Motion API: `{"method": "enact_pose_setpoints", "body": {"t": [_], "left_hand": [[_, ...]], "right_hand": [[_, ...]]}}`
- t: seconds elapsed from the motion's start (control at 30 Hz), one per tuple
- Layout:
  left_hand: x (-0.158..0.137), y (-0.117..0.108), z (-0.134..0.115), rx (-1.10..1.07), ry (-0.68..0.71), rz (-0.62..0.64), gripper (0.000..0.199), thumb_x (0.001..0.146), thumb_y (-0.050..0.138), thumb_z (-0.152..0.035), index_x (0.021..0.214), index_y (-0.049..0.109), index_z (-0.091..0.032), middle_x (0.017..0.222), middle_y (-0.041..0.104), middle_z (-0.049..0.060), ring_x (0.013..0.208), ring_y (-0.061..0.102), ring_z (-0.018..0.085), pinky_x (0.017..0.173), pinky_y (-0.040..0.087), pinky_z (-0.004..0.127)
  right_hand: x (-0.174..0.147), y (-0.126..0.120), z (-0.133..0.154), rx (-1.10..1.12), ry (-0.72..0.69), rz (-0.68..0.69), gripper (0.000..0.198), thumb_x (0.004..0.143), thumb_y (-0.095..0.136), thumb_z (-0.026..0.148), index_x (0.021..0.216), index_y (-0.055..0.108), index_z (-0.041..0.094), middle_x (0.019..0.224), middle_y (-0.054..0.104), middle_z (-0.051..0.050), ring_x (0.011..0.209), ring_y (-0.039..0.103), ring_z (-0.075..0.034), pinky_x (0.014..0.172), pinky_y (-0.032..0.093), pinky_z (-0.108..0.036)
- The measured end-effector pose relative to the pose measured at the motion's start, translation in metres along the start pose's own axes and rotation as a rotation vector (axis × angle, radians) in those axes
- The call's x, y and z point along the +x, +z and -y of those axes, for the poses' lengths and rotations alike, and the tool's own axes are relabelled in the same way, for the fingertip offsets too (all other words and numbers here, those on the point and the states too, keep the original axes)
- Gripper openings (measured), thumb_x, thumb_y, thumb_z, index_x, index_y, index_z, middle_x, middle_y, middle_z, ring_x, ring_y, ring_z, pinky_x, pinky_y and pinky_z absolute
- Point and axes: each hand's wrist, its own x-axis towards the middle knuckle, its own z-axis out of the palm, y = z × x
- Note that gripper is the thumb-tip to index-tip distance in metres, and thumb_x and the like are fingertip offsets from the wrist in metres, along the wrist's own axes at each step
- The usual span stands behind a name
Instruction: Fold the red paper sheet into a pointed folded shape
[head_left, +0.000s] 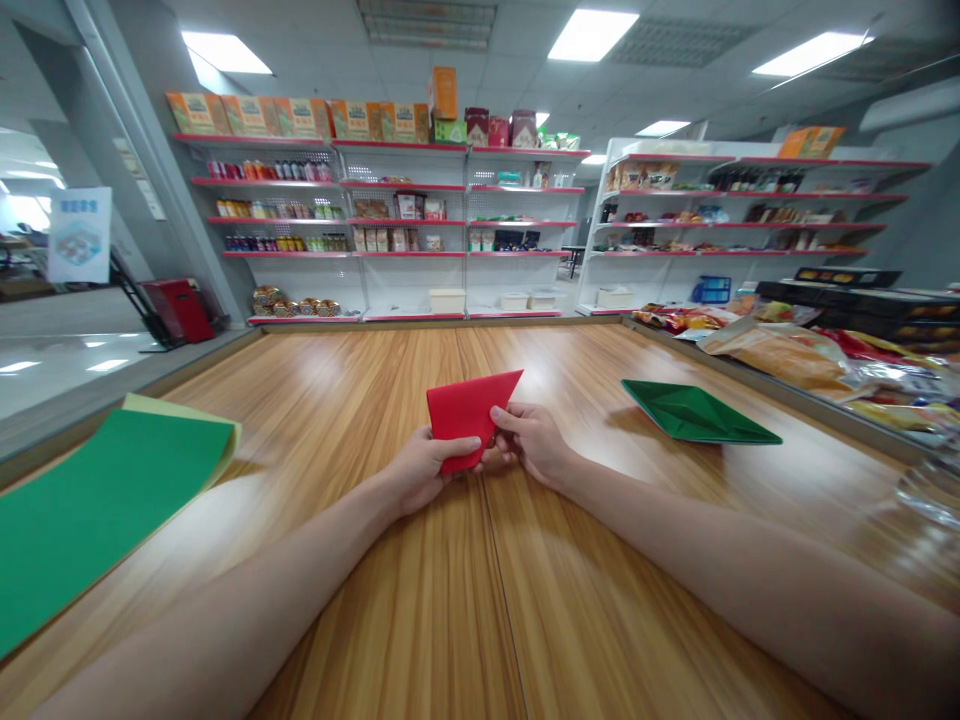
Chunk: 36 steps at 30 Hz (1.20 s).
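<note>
Above the middle of the wooden table I hold a piece of folded red paper with a pointed upper right corner. My left hand grips its lower left part, the thumb lying across the front face. On the right side, my right hand pinches the edge between thumb and fingers; some of those fingertips are hidden behind the paper. A folded green paper shape with creased facets rests on the table to the right of my hands.
Green paper sheets with a yellowish sheet beneath lie at the left. Packaged snacks and dark boxes line the right side, near a clear container. Stocked shelves stand behind the table.
</note>
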Motion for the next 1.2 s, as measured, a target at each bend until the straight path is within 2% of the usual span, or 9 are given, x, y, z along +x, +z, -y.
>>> {"method": "enact_pose_setpoints", "body": {"t": [0.13, 0.3, 0.43, 0.5, 0.67, 0.8, 0.9, 1.0, 1.2], "left_hand": [[-0.003, 0.005, 0.001, 0.024, 0.050, -0.012, 0.027, 0.064, 0.078, -0.013, 0.088, 0.068, -0.007, 0.085, 0.071, 0.013, 0.065, 0.067, 0.017, 0.059, 0.054, 0.026], [-0.002, 0.009, 0.004, 0.032, 0.079, -0.044, 0.029, 0.061, 0.081, -0.015, 0.086, 0.069, -0.004, 0.083, 0.071, 0.016, 0.064, 0.067, 0.020, 0.057, 0.054, 0.029], [0.004, 0.002, 0.003, -0.008, 0.142, -0.172, 0.030, 0.070, 0.077, -0.031, 0.092, 0.068, -0.013, 0.087, 0.072, 0.009, 0.070, 0.068, 0.017, 0.063, 0.055, 0.028], [0.006, -0.004, 0.001, -0.005, 0.163, -0.189, 0.030, 0.070, 0.076, -0.034, 0.092, 0.068, -0.015, 0.085, 0.072, 0.006, 0.069, 0.067, 0.015, 0.063, 0.054, 0.026], [0.005, -0.013, -0.003, 0.122, 0.098, -0.073, 0.033, 0.064, 0.078, -0.039, 0.077, 0.070, -0.010, 0.071, 0.071, 0.010, 0.059, 0.064, 0.017, 0.057, 0.050, 0.027], [0.000, -0.008, -0.005, 0.287, 0.089, -0.004, 0.038, 0.067, 0.074, -0.047, 0.075, 0.071, -0.010, 0.066, 0.068, 0.009, 0.055, 0.060, 0.017, 0.052, 0.046, 0.026], [-0.002, -0.003, -0.005, 0.435, 0.169, -0.039, 0.041, 0.071, 0.067, -0.054, 0.069, 0.068, -0.013, 0.062, 0.064, 0.005, 0.053, 0.055, 0.015, 0.050, 0.041, 0.024], [0.000, -0.003, -0.005, 0.573, 0.299, -0.153, 0.044, 0.075, 0.061, -0.057, 0.060, 0.059, -0.015, 0.056, 0.055, 0.000, 0.051, 0.045, 0.012, 0.046, 0.033, 0.022], [0.006, -0.006, -0.012, 0.797, 0.412, -0.258, 0.053, 0.080, 0.053, -0.056, 0.046, 0.043, -0.018, 0.046, 0.039, -0.003, 0.045, 0.033, 0.010, 0.043, 0.020, 0.025]], "right_hand": [[-0.001, 0.002, -0.001, -0.016, -0.045, -0.001, 0.032, 0.073, 0.070, 0.043, 0.068, 0.059, 0.013, 0.053, 0.059, -0.001, 0.039, 0.047, -0.008, 0.035, 0.032, -0.019], [-0.002, 0.005, 0.001, -0.039, -0.094, -0.049, 0.033, 0.076, 0.065, 0.047, 0.071, 0.056, 0.016, 0.051, 0.056, 0.001, 0.037, 0.045, -0.009, 0.033, 0.030, -0.020], [-0.005, 0.005, 0.005, -0.096, -0.089, -0.055, 0.034, 0.077, 0.063, 0.046, 0.063, 0.053, 0.017, 0.043, 0.049, 0.004, 0.032, 0.038, -0.007, 0.030, 0.022, -0.020], [-0.008, 0.007, 0.007, -0.125, -0.064, -0.022, 0.033, 0.075, 0.065, 0.044, 0.062, 0.054, 0.016, 0.043, 0.049, 0.003, 0.032, 0.037, -0.007, 0.030, 0.021, -0.020], [-0.014, 0.010, 0.010, -0.125, -0.035, 0.101, 0.031, 0.074, 0.063, 0.045, 0.065, 0.056, 0.016, 0.053, 0.056, 0.000, 0.041, 0.044, -0.009, 0.038, 0.029, -0.021], [-0.015, 0.010, 0.008, -0.146, -0.035, 0.176, 0.032, 0.075, 0.062, 0.045, 0.065, 0.056, 0.016, 0.061, 0.059, -0.003, 0.050, 0.050, -0.012, 0.047, 0.036, -0.024], [-0.017, 0.013, 0.005, -0.305, -0.071, 0.229, 0.035, 0.081, 0.056, 0.048, 0.066, 0.054, 0.016, 0.061, 0.056, -0.002, 0.053, 0.048, -0.012, 0.049, 0.035, -0.024], [-0.021, 0.017, 0.005, -0.537, -0.133, 0.222, 0.040, 0.086, 0.047, 0.048, 0.063, 0.049, 0.017, 0.058, 0.050, 0.000, 0.052, 0.043, -0.011, 0.046, 0.029, -0.023], [-0.031, 0.028, 0.012, -0.863, -0.274, 0.306, 0.041, 0.091, 0.037, 0.038, 0.054, 0.035, 0.019, 0.052, 0.040, 0.002, 0.048, 0.037, -0.010, 0.047, 0.025, -0.025]]}}
